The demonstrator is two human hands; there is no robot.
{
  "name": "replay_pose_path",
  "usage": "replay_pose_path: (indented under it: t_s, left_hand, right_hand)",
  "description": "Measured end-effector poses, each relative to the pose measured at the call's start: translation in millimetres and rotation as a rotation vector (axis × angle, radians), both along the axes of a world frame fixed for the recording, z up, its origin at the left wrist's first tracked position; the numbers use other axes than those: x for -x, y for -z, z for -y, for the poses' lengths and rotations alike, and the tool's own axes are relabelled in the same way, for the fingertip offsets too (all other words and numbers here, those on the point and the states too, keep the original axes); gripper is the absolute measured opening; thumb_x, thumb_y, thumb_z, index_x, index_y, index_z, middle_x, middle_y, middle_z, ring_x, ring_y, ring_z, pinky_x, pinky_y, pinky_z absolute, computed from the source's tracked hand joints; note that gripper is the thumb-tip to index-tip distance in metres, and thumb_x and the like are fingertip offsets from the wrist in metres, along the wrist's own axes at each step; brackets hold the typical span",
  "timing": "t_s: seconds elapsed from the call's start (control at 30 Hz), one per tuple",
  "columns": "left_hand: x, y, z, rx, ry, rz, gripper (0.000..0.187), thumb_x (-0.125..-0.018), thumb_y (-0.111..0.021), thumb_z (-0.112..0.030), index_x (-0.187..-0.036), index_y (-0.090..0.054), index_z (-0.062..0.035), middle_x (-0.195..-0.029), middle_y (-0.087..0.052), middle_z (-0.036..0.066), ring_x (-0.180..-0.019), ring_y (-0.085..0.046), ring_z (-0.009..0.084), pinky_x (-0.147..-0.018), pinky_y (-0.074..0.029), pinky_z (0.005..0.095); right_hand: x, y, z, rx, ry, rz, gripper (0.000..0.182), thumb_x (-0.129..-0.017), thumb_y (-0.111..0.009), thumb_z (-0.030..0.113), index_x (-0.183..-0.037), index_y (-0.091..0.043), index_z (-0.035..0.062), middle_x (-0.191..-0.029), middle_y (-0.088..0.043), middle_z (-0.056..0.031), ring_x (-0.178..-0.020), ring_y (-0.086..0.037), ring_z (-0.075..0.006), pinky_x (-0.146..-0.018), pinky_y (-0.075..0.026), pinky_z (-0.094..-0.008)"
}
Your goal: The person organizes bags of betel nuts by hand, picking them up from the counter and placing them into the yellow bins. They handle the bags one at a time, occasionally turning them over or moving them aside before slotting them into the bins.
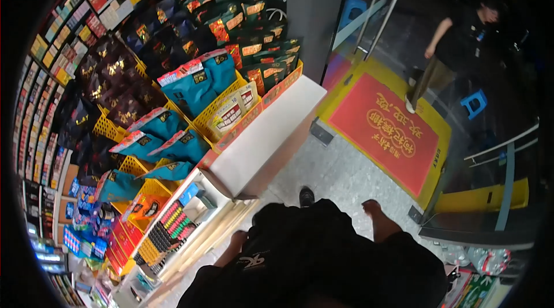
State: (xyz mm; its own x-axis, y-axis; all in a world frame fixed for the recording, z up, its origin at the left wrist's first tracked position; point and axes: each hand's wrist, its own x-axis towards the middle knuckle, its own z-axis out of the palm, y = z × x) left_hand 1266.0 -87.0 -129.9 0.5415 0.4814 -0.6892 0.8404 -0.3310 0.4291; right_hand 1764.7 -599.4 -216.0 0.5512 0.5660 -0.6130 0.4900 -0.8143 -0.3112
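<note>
My left hand [235, 244] hangs by my side, next to the light wooden side of the display counter [266, 135]. Its fingers are mostly hidden by my body and dark clothing. On the other side, my right hand [372, 208] is held out over the grey tiled floor [340, 178], clear of the counter and the door. Its fingers are too small and blurred to make out, and no object shows in it. A dark shoe [307, 196] shows ahead of me on the tiles.
Teal pouches [187, 91] and dark bags [167, 36] fill yellow baskets [107, 127] on the left. Shelves of boxes [52, 71] line the wall. A red and yellow mat [384, 129] lies in the doorway, where a person [456, 48] walks outside. A blue stool [474, 103] stands beyond.
</note>
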Motion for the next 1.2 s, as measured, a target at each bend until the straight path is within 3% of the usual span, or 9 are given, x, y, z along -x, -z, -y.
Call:
replay_pose_path:
  t_s: [0.03, 0.07, 0.1, 0.13, 0.2, 0.33, 0.53, 0.87, 1.2]
  left_hand:
    - [-38.9, -60.8, 11.8, 0.051, -0.067, -0.039, 0.034, -0.083, -0.060, -0.035, -0.092, -0.073, -0.0052, -0.095, -0.071, 0.018, -0.087, -0.068, 0.0306, -0.081, -0.051, 0.0417]
    - [-33.7, -25.7, 13.1, -0.321, 0.367, 0.264, 0.036, -0.085, -0.060, -0.035, -0.099, -0.071, -0.0034, -0.095, -0.070, 0.017, -0.081, -0.068, 0.0281, -0.076, -0.052, 0.0402]
    - [-72.3, -77.3, 29.8, 0.128, -0.447, 0.117, 0.039, -0.088, -0.061, -0.038, -0.103, -0.068, -0.0023, -0.097, -0.069, 0.017, -0.084, -0.068, 0.0274, -0.077, -0.051, 0.0380]
    - [-69.5, -52.3, 29.9, 0.112, -0.445, 0.247, 0.039, -0.087, -0.065, -0.039, -0.100, -0.068, -0.0016, -0.095, -0.070, 0.015, -0.083, -0.067, 0.0261, -0.077, -0.051, 0.0375]
    - [-89.4, -75.4, 37.7, 0.089, -0.369, 0.361, 0.038, -0.088, -0.065, -0.038, -0.100, -0.068, -0.0016, -0.092, -0.070, 0.014, -0.083, -0.067, 0.0241, -0.077, -0.051, 0.0364]
    - [-150.4, -145.5, 38.8, 0.009, -0.382, 0.318, 0.038, -0.089, -0.065, -0.038, -0.100, -0.068, -0.0016, -0.088, -0.070, 0.012, -0.081, -0.065, 0.0203, -0.076, -0.051, 0.0350]
    - [-227.6, -237.3, 11.4, 0.210, -0.511, 0.403, 0.022, -0.092, -0.064, -0.024, -0.095, -0.065, -0.0025, -0.079, -0.064, 0.003, -0.075, -0.058, 0.0110, -0.069, -0.049, 0.0293]
    - [-331.5, -250.8, -56.9, 0.272, -0.256, 0.629, 0.020, -0.093, -0.064, -0.022, -0.099, -0.064, -0.0027, -0.085, -0.064, 0.003, -0.079, -0.058, 0.0102, -0.073, -0.048, 0.0267]
    - [-320.9, -239.8, -70.3, 0.318, -0.339, 0.584, 0.021, -0.092, -0.064, -0.022, -0.099, -0.066, -0.0032, -0.086, -0.068, 0.007, -0.081, -0.061, 0.0125, -0.075, -0.049, 0.0288]
  right_hand:
    - [-15.8, 3.1, -0.4, -0.023, 0.054, -0.031, 0.023, -0.095, -0.050, 0.026, -0.088, -0.068, 0.0137, -0.075, -0.065, -0.0067, -0.067, -0.063, -0.0218, -0.056, -0.049, -0.0416]
    - [-37.1, 2.3, -4.8, -0.045, 0.108, -0.056, 0.025, -0.096, -0.049, 0.027, -0.089, -0.068, 0.0131, -0.079, -0.067, -0.0083, -0.072, -0.064, -0.0248, -0.061, -0.050, -0.0435]
    - [-50.1, -38.7, -13.2, -0.036, 0.090, -0.063, 0.025, -0.096, -0.049, 0.027, -0.089, -0.068, 0.0131, -0.079, -0.067, -0.0083, -0.072, -0.064, -0.0248, -0.061, -0.050, -0.0435]
    - [-52.1, -73.7, -53.5, 0.079, -0.295, 0.240, 0.029, -0.095, -0.047, 0.030, -0.092, -0.069, 0.0120, -0.088, -0.069, -0.0107, -0.083, -0.065, -0.0299, -0.072, -0.051, -0.0457]
    - [-75.0, -77.0, -90.6, 0.097, -0.421, 0.238, 0.032, -0.095, -0.046, 0.033, -0.094, -0.070, 0.0110, -0.097, -0.070, -0.0109, -0.091, -0.064, -0.0328, -0.082, -0.049, -0.0469]
    - [-94.1, -70.9, -163.5, -0.307, -0.011, -0.041, 0.025, -0.087, -0.060, 0.031, -0.094, -0.070, 0.0090, -0.084, -0.068, -0.0094, -0.069, -0.063, -0.0226, -0.063, -0.051, -0.0383]
    - [-65.8, -141.1, -300.3, -0.424, 0.510, -0.402, 0.029, -0.084, -0.068, 0.033, -0.100, -0.070, 0.0091, -0.091, -0.070, -0.0115, -0.086, -0.068, -0.0235, -0.077, -0.053, -0.0371]
    - [-145.0, -289.4, -441.8, -1.044, 0.217, -0.193, 0.035, -0.089, -0.070, 0.016, -0.119, -0.056, 0.0059, -0.098, -0.064, -0.0043, -0.085, -0.061, -0.0125, -0.077, -0.050, -0.0282]
    - [-181.5, -384.3, -529.7, -1.079, 0.069, -0.241, 0.048, -0.088, -0.071, 0.015, -0.131, -0.051, 0.0056, -0.115, -0.060, -0.0083, -0.093, -0.062, -0.0129, -0.079, -0.052, -0.0285]
